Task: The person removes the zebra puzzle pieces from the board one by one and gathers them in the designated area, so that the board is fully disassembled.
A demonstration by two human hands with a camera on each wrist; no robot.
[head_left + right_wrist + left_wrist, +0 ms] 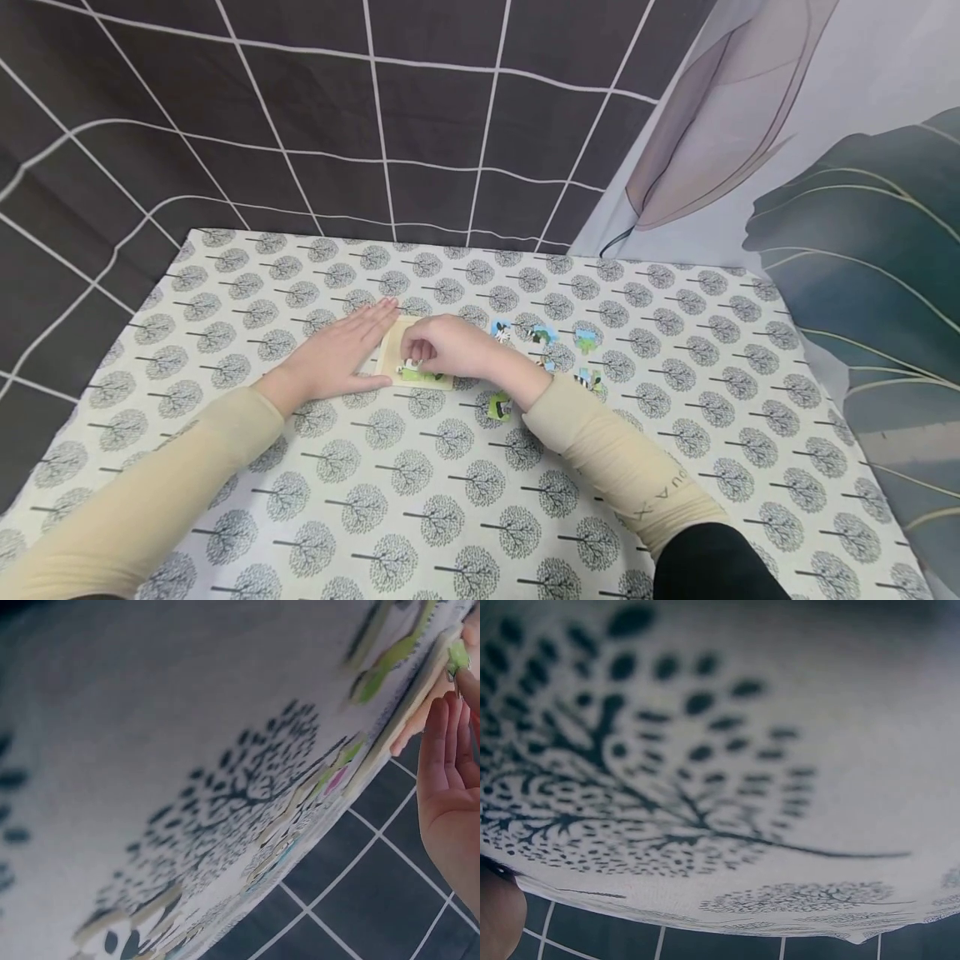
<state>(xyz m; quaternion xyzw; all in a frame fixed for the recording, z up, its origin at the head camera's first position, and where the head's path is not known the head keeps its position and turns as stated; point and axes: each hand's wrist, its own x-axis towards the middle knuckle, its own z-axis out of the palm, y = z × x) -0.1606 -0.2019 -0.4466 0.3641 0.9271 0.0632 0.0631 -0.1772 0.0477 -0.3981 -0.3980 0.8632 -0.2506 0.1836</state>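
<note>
A pale wooden puzzle board (387,354) lies on the table, with green puzzle pieces (423,377) along its near edge. My left hand (330,354) lies flat at the board's left side, fingers straight and thumb at its near left corner. Over the board is my right hand (453,346), fingers curled. In the right wrist view it pinches a small green puzzle piece (457,654) at the fingertips, low over the board; the fingers hide part of the piece. The left wrist view shows mostly cloth, with a bit of a finger (501,915) at the lower left.
Several loose puzzle pieces lie right of the board: a blue and green one (586,340), a dark green one (542,335), a black and white one (501,331), and a green one (498,407) nearer me. A tree-print cloth (450,500) covers the table; a dark grid curtain (315,108) hangs behind.
</note>
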